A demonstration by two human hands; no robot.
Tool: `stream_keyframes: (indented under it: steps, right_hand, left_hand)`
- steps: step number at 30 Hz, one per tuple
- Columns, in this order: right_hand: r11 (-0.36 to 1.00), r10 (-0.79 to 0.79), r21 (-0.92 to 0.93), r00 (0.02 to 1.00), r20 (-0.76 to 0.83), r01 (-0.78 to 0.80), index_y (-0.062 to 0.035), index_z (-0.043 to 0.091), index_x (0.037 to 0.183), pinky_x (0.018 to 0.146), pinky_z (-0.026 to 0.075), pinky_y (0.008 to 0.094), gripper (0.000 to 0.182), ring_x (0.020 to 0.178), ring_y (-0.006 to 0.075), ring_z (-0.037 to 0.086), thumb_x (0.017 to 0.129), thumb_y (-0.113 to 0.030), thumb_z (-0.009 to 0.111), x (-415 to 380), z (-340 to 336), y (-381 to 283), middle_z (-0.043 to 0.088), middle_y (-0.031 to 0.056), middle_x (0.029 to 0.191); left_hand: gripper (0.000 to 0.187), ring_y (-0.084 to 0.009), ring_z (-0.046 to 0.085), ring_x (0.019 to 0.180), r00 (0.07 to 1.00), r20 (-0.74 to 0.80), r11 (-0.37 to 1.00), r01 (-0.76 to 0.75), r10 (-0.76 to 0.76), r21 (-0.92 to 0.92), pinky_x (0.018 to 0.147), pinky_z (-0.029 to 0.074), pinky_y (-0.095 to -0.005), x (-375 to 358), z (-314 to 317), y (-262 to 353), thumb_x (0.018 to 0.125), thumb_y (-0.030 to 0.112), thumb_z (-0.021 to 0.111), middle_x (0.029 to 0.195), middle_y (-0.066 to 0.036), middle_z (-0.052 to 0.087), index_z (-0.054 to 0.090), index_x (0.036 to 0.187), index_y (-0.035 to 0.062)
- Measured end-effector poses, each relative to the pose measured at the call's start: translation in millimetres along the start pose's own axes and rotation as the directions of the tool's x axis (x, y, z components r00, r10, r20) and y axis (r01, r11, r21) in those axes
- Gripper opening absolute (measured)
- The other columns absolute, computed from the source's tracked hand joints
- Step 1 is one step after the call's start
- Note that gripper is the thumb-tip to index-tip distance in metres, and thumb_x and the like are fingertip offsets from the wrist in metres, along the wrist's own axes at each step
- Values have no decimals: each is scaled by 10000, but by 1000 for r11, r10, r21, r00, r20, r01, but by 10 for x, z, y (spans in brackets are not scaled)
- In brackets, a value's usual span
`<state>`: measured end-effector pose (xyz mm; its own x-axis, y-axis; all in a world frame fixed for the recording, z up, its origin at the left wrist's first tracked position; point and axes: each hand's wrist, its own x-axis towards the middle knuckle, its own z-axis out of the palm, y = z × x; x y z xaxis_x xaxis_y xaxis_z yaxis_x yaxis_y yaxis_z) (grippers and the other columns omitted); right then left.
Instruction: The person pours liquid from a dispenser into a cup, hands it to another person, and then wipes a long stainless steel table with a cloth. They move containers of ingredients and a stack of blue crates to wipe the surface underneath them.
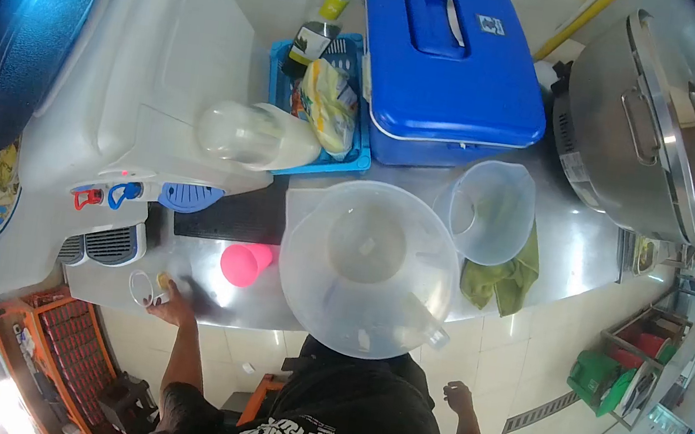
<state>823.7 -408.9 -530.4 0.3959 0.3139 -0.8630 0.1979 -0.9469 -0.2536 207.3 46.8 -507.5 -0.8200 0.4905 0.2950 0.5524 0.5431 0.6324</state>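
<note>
At the counter's left front edge, my left hand [170, 306] is closed on a small clear cup [141, 288]. A yellowish spot shows beside the cup, too small to make out. Right of that hand a pink cup [241, 265] lies on the steel counter. In front of my body stands a large translucent pitcher [362, 307], seen from above, its handle or spout toward the lower right. My right hand [457, 397] hangs beside my body over the floor, fingers loosely curled and slightly apart, with nothing visible in it.
A white water dispenser [153, 95] with red and blue taps stands at left. Behind the pitcher are a blue basket [358, 153] holding bottles and a packet, and a blue cooler box [459, 100]. Rightward are a clear tub [493, 214], green cloth [501, 283] and large steel pot [632, 123].
</note>
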Motion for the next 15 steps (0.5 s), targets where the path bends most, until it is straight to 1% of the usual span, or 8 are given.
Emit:
stream_keyframes:
  steps: [1,4,7,9,11,13,14,15]
  right_hand:
    - [1000,1,3,1000,10,-1,-13,623,1064,659,557,335,335,694,237,693,829,-250,653,-22,-16,-9,694,152,823]
    - [986,51,159,999,8,-51,7,618,1069,663,555,334,352,704,224,696,827,-247,654,55,-95,-81,694,151,818]
    - [985,-20,171,999,-43,27,38,645,1009,603,570,314,201,712,220,691,844,-61,585,195,-248,104,685,132,862]
    - [938,-342,24,936,-85,345,28,667,935,592,568,312,150,722,231,692,828,-18,573,438,-330,492,681,129,842]
    - [900,-432,8,896,-98,435,23,672,899,583,566,313,130,716,233,689,818,4,572,634,-507,815,679,129,833]
    - [856,-514,-12,850,-113,517,18,677,863,575,564,314,119,709,235,687,809,26,572,779,-758,1169,677,129,824]
    - [771,-634,-162,765,-112,616,14,676,857,572,562,311,119,692,230,683,800,29,573,842,-875,1423,677,130,817]
    - [658,-741,-304,664,-100,689,10,675,851,570,560,307,119,675,226,679,791,31,574,972,-969,1659,677,131,811]
  left_hand:
    - [850,-348,469,1132,996,-12,994,-85,86,65,987,414,-444,-46,-62,71,747,363,805,1237,-212,439,341,1309,-74]
    - [755,-353,467,1134,995,-71,989,-53,63,139,985,408,-448,-152,-118,60,811,356,740,1244,-215,434,353,1289,-82]
    - [567,-364,479,1119,992,-114,996,-45,54,78,947,430,-457,-350,-220,36,889,275,649,1261,-227,416,396,1242,-91]
    - [471,-369,504,1086,986,-163,996,-25,38,84,916,443,-463,-599,-307,66,921,258,587,1233,-235,447,428,1209,-79]
    - [386,-373,529,1053,978,-208,996,-5,23,85,885,456,-468,-916,-450,138,953,242,525,1205,-242,478,460,1175,-68]
    - [354,-382,586,963,982,-91,986,165,-165,-8,826,484,-473,-1362,-663,212,981,275,447,1076,-243,572,516,1118,-44]
    - [383,-390,615,911,969,-72,968,240,-235,73,817,495,-476,-1572,-661,118,989,303,399,990,-243,622,524,1106,-40]
    - [376,-384,623,911,990,71,962,100,-122,256,806,502,-469,-1738,-504,-312,985,296,403,988,-231,635,550,1088,-34]
